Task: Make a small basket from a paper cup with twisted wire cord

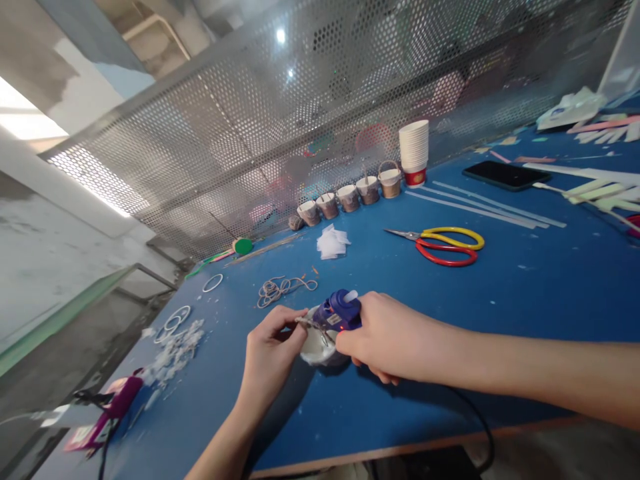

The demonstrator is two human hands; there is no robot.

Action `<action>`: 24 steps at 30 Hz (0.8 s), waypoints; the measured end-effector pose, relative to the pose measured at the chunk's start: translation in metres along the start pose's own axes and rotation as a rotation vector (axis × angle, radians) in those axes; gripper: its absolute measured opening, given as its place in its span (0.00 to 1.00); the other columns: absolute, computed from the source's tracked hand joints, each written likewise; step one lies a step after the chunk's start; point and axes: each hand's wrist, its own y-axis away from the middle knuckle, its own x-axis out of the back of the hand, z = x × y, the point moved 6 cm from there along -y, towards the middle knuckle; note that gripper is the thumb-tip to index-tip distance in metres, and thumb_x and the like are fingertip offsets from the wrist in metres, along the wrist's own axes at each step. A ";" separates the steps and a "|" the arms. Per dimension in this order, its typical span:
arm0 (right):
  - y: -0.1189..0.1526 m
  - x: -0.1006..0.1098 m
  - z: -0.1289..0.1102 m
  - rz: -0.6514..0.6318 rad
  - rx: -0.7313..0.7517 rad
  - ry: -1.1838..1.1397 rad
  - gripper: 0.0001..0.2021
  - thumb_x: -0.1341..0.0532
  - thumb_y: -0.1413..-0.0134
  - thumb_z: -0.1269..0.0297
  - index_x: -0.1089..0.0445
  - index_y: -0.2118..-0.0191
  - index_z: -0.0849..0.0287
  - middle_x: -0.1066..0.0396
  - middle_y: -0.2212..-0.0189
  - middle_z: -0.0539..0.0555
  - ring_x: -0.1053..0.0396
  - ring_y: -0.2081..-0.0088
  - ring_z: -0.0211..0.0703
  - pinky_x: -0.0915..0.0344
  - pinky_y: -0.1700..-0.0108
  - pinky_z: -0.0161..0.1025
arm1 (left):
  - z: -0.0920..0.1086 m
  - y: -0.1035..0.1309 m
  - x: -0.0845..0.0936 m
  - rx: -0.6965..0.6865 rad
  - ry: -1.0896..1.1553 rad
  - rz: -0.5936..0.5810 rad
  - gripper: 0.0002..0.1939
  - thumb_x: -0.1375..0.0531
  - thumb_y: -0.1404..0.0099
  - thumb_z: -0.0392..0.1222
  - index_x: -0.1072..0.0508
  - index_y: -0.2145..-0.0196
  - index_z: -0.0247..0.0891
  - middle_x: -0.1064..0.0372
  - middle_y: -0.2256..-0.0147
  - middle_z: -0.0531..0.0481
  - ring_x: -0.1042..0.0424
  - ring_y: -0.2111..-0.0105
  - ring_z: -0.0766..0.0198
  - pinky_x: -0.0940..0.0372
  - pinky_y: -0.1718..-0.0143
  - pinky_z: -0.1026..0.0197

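Note:
My right hand (377, 337) is closed around a blue hot glue gun (336, 310) with a white glue stick at its back end. The gun's front is over a small white cup (315, 350) that stands on the blue table. At the cup's near-left rim, my left hand (275, 337) pinches what looks like a short piece of twine (304, 322). Part of the cup is hidden behind the right hand and the gun. A loose tangle of twine (280, 291) lies just beyond my left hand.
Several small wrapped cups (349, 199) line the mesh screen beside stacked paper cups (414, 150). Scissors (440, 244), white squares (333, 241), glue sticks (487, 207) and a phone (505, 175) lie on the table. White scraps (173, 353) and a purple box (107, 413) are at left. A black cord (483, 423) hangs over the front edge.

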 end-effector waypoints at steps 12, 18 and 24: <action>-0.007 -0.009 0.008 -0.015 -0.032 -0.055 0.11 0.46 0.60 0.63 0.39 0.87 0.58 0.40 0.95 0.48 0.40 0.92 0.35 0.44 0.90 0.28 | 0.000 0.001 0.001 0.012 0.027 0.005 0.07 0.41 0.49 0.38 0.22 0.75 0.37 0.30 0.75 0.52 0.32 0.75 0.67 0.37 0.76 0.68; -0.006 -0.011 0.006 -0.038 -0.033 -0.087 0.11 0.47 0.60 0.63 0.39 0.87 0.58 0.40 0.95 0.48 0.41 0.92 0.34 0.45 0.90 0.27 | 0.001 0.000 0.001 0.000 0.004 0.015 0.06 0.41 0.49 0.37 0.23 0.77 0.37 0.30 0.76 0.52 0.32 0.74 0.66 0.37 0.75 0.67; -0.003 -0.010 0.004 -0.020 -0.040 -0.067 0.11 0.47 0.60 0.65 0.40 0.88 0.59 0.41 0.95 0.48 0.42 0.92 0.33 0.46 0.90 0.27 | 0.000 0.002 0.001 0.006 0.015 -0.003 0.06 0.40 0.48 0.39 0.23 0.77 0.37 0.30 0.75 0.51 0.32 0.74 0.66 0.37 0.75 0.67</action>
